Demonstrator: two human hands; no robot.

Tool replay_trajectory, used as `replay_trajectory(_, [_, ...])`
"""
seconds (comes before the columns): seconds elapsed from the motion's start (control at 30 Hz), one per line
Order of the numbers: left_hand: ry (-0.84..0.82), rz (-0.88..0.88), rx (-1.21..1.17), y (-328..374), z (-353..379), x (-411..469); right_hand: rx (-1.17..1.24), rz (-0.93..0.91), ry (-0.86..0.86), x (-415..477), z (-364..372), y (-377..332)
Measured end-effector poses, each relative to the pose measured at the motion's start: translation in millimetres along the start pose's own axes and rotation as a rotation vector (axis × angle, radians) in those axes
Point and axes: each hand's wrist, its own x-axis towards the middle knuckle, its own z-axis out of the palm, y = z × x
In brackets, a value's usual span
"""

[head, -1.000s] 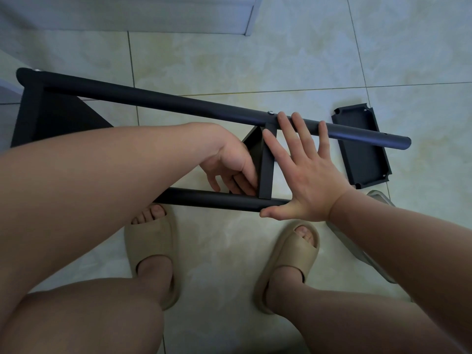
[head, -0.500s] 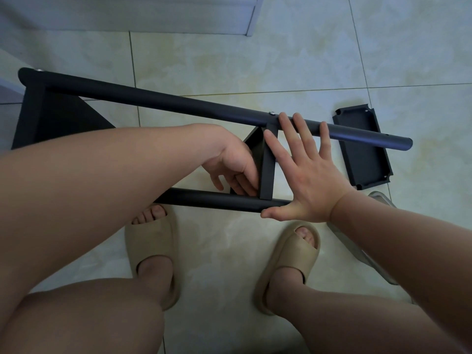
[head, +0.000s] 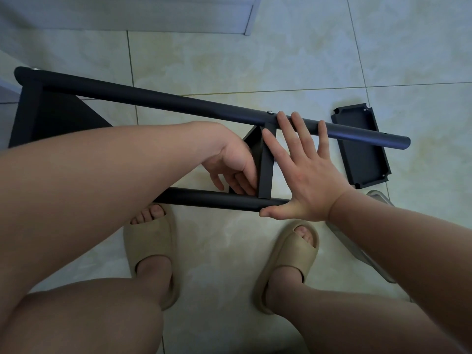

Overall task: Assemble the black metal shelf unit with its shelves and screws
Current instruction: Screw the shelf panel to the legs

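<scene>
The black metal shelf unit lies on its side across the tiled floor, with a long far pole (head: 158, 99) and a near pole (head: 217, 199). A black shelf (head: 267, 162) stands edge-on between the two poles, a screw (head: 269, 112) showing above it on the far pole. My right hand (head: 304, 175) lies flat with straight, spread fingers against the shelf's right side, fingertips on the far pole and thumb on the near pole. My left hand (head: 232, 164) is curled in behind the shelf's left side; what its fingers hold is hidden. Another shelf (head: 38, 118) closes the unit's left end.
A loose black shelf tray (head: 361, 146) lies on the floor at the right, beyond the far pole's end. A clear plastic bag (head: 357, 241) sits under my right forearm. My feet in beige slides (head: 150, 251) stand just in front of the near pole. A white baseboard runs along the top.
</scene>
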Motion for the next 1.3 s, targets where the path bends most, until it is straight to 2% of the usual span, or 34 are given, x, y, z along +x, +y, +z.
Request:
replay_trajectory(0.43, [-0.016,-0.007,-0.015,-2,-1,2,-0.003,0.001,0.000,0,1,0])
replay_trajectory(0.93, [-0.015,0.076,-0.074,-9,3,7,-0.006,0.003,-0.007,0,-1,0])
replay_trajectory(1.3, [-0.049,0.042,-0.048,-6,-1,2,-0.002,0.002,-0.003,0,0,0])
